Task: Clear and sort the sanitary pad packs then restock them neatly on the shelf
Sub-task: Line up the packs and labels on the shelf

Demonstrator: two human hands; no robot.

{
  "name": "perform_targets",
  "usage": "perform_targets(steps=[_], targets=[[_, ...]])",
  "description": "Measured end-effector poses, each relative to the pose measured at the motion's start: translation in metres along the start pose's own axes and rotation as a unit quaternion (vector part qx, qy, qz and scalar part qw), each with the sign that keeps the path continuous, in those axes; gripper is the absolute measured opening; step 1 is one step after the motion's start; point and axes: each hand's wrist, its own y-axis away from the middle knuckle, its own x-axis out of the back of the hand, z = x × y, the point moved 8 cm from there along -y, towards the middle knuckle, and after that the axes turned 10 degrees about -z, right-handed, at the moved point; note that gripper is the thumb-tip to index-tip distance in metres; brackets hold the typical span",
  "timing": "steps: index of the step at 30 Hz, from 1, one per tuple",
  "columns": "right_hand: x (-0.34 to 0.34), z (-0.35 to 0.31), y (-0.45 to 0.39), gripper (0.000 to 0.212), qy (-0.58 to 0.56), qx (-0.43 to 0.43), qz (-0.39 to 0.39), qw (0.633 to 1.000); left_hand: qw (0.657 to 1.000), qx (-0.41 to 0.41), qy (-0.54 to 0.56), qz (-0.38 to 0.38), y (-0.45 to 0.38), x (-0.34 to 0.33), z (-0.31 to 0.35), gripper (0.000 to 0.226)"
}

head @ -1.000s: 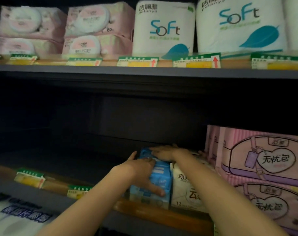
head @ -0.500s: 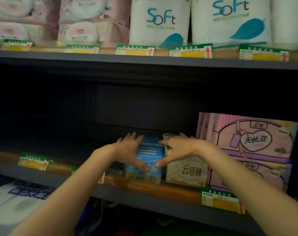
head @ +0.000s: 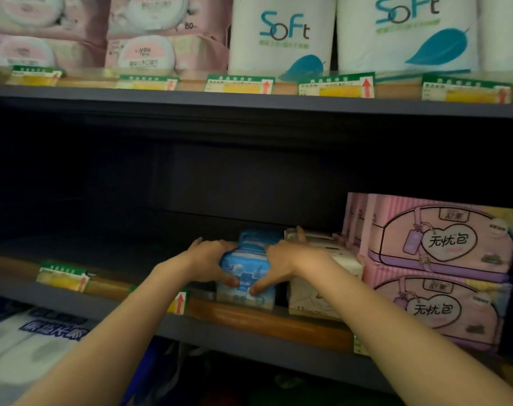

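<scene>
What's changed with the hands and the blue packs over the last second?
Both hands have closed in on the blue pad packs. The left hand stays on their left side; the right hand, which lay on top a second ago and then moved onto the cream pack, now grips their right side, thumbs across the front. The packs are still on the shelf; the pink packs have not moved.

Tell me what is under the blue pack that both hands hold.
Another blue pack stands under the top blue pack, on the shelf. The left hand and right hand cover the sides, so where they meet is hidden.
</scene>
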Motion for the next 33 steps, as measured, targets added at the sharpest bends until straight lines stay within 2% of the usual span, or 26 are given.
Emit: perform_targets(steps=[4,7,9,11,13,15,17,19,21,24,27,29,31,33], targets=[[0.001,-0.001,0.007,0.091,-0.004,0.004,0.023,1.0,0.999,0.005,-0.03,0.031,0.002,0.0,0.004,0.085],[0.013,0.005,0.027,0.076,-0.058,0.017,0.118,0.991,0.998,-0.007,0.0,0.062,0.016,0.006,0.01,0.084],[0.02,0.013,0.054,0.06,-0.098,0.012,0.216,0.971,0.988,-0.028,0.059,0.143,0.036,0.013,0.012,0.077],[0.016,0.01,0.085,0.047,-0.133,0.03,0.318,0.938,0.951,-0.066,0.107,0.282,0.07,0.018,0.014,0.065],[-0.002,-0.01,0.123,0.042,-0.146,0.108,0.419,0.889,0.905,-0.089,0.154,0.388,0.114,0.001,0.017,0.046],[-0.036,-0.037,0.159,0.039,-0.156,0.185,0.462,0.853,0.885,-0.094,0.169,0.423,0.152,-0.036,0.024,0.032],[-0.081,-0.063,0.176,0.034,-0.155,0.236,0.43,0.857,0.891,-0.092,0.167,0.413,0.179,-0.079,0.034,0.028],[-0.136,-0.088,0.179,0.032,-0.168,0.266,0.365,0.876,0.912,-0.101,0.156,0.365,0.197,-0.133,0.046,0.026],[-0.208,-0.115,0.168,0.033,-0.174,0.275,0.265,0.908,0.94,-0.11,0.152,0.284,0.206,-0.195,0.059,0.027],[-0.321,-0.152,0.148,0.041,-0.169,0.272,0.07,0.945,0.979,-0.104,0.124,0.127,0.211,-0.293,0.071,0.031],[-0.411,-0.186,0.14,0.055,-0.175,0.268,-0.108,0.941,0.996,-0.072,0.057,-0.009,0.211,-0.37,0.062,0.039],[-0.452,-0.212,0.137,0.063,-0.158,0.279,-0.193,0.927,0.996,-0.044,0.028,-0.072,0.209,-0.399,0.048,0.036],[-0.484,-0.231,0.132,0.068,-0.145,0.285,-0.243,0.916,0.991,-0.021,0.019,-0.13,0.21,-0.422,0.031,0.034],[-0.503,-0.246,0.125,0.069,-0.135,0.294,-0.259,0.91,0.984,-0.004,0.003,-0.178,0.213,-0.446,0.011,0.039]])
